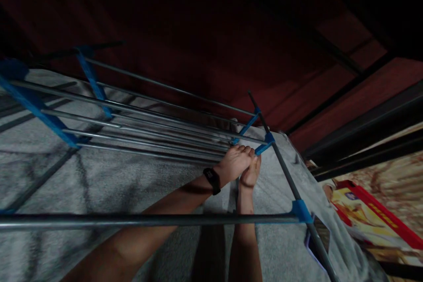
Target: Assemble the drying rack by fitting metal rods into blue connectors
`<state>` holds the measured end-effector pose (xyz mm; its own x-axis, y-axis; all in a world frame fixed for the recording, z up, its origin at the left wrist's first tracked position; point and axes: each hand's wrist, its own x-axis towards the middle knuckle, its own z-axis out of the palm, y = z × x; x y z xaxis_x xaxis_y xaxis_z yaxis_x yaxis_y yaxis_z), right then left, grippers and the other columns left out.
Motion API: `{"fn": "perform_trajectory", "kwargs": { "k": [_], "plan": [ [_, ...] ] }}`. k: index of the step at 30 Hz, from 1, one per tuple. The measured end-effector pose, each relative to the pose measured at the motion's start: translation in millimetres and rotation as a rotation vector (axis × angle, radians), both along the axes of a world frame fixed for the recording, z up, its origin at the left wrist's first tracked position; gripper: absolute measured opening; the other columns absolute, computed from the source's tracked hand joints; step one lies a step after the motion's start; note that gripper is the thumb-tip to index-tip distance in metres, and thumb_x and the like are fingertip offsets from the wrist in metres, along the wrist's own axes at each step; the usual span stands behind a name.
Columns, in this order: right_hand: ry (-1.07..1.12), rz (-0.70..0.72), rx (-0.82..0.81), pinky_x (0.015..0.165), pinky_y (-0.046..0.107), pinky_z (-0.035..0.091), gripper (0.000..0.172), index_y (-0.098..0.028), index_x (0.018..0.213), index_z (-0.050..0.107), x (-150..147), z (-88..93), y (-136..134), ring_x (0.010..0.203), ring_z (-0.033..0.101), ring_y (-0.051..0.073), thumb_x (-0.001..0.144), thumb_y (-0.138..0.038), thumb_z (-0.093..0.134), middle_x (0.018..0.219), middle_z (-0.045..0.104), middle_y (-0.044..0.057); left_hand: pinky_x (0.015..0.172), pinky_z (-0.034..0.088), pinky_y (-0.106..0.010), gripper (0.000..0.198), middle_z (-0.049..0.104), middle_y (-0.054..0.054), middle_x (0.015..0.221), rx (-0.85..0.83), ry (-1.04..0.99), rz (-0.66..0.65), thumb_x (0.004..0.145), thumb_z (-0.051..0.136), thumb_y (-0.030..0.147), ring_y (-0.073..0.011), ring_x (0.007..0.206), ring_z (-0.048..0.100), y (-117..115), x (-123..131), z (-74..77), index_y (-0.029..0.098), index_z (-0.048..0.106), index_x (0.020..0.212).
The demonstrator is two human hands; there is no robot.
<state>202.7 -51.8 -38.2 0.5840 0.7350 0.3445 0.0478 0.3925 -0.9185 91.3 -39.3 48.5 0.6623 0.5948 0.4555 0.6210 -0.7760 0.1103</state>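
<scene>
A rack of grey metal tubes [139, 134] with blue plastic joints lies on a grey fleecy cloth [132, 180]. My left hand [235, 163], with a black band on its wrist, is closed over the right-hand blue bracket [263, 147], where the tube ends meet it. Close against it, my right hand [251, 174] grips the same bracket from the near side, its fingers curled. Both palms hide the lower part of the bracket. At the other end, another blue bracket [41, 114] holds the tubes' left ends.
A long tube [165, 219] crosses over my forearms to a blue corner joint [301, 211]. Beside that joint lies a flat purple-edged object [312, 249]. Black metal bars [363, 119] stand on the right, with a red and yellow box [373, 216] beyond. Dark red fabric [198, 31] hangs behind.
</scene>
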Motion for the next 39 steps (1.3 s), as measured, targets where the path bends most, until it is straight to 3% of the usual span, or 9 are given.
{"fn": "perform_trajectory", "kwargs": {
  "k": [9,12,17,21,27,32,39],
  "plan": [
    [0.239,0.088,0.101,0.096,0.035,0.049,0.035,-0.02,0.101,0.061,-1,10.3,4,0.094,0.063,0.016,0.086,-0.05,0.066,0.099,0.065,0.0,0.068,0.045,-0.032,0.028,0.073,-0.008,0.098,-0.129,-0.007,-0.008,0.104,0.04,0.026,-0.0207,0.088,0.071,7,-1,2.2,0.015,0.054,0.126],
    [0.268,0.112,0.1,0.092,0.033,0.05,0.031,-0.021,0.098,0.06,2,10.9,5,0.09,0.063,0.014,0.084,-0.048,0.069,0.096,0.066,-0.001,0.067,0.044,-0.032,0.028,0.074,-0.008,0.095,-0.143,-0.001,-0.014,0.104,0.039,0.028,-0.021,0.087,0.071,7,-1,3.6,0.016,0.058,0.12],
    [0.29,0.146,0.116,0.099,0.034,0.047,0.031,-0.022,0.106,0.063,3,8.5,4,0.098,0.063,0.014,0.084,-0.044,0.069,0.104,0.068,0.001,0.067,0.042,-0.033,0.029,0.074,-0.008,0.093,-0.175,-0.038,-0.041,0.103,0.041,0.032,-0.0214,0.085,0.07,12,0,0.6,0.017,0.062,0.118],
    [0.238,0.093,0.118,0.106,0.038,0.043,0.034,-0.021,0.11,0.063,2,7.3,5,0.106,0.061,0.016,0.083,-0.04,0.071,0.111,0.068,0.003,0.07,0.041,-0.032,0.026,0.074,-0.006,0.094,-0.184,-0.086,-0.063,0.101,0.045,0.032,-0.0221,0.087,0.069,21,1,-5.9,0.022,0.066,0.114],
    [0.237,0.062,0.096,0.105,0.039,0.044,0.037,-0.022,0.115,0.062,2,6.4,7,0.106,0.061,0.017,0.083,-0.039,0.07,0.112,0.067,0.003,0.07,0.041,-0.033,0.025,0.073,-0.007,0.093,-0.193,-0.112,-0.066,0.1,0.046,0.03,-0.0214,0.085,0.067,24,3,-6.7,0.02,0.069,0.104],
    [0.254,0.062,0.112,0.104,0.038,0.045,0.033,-0.022,0.107,0.064,4,5.2,10,0.105,0.062,0.015,0.08,-0.04,0.073,0.109,0.068,0.001,0.069,0.041,-0.032,0.024,0.074,-0.008,0.095,-0.225,-0.106,-0.065,0.1,0.047,0.029,-0.0216,0.085,0.067,26,5,-5.6,0.019,0.069,0.102],
    [0.24,0.073,0.107,0.097,0.035,0.048,0.031,-0.022,0.102,0.063,3,6.9,12,0.096,0.063,0.014,0.08,-0.04,0.073,0.1,0.067,-0.001,0.073,0.04,-0.033,0.027,0.071,-0.007,0.087,-0.209,-0.155,-0.073,0.1,0.047,0.033,-0.0214,0.086,0.066,31,7,-18.5,0.02,0.069,0.107]
  ]
}}
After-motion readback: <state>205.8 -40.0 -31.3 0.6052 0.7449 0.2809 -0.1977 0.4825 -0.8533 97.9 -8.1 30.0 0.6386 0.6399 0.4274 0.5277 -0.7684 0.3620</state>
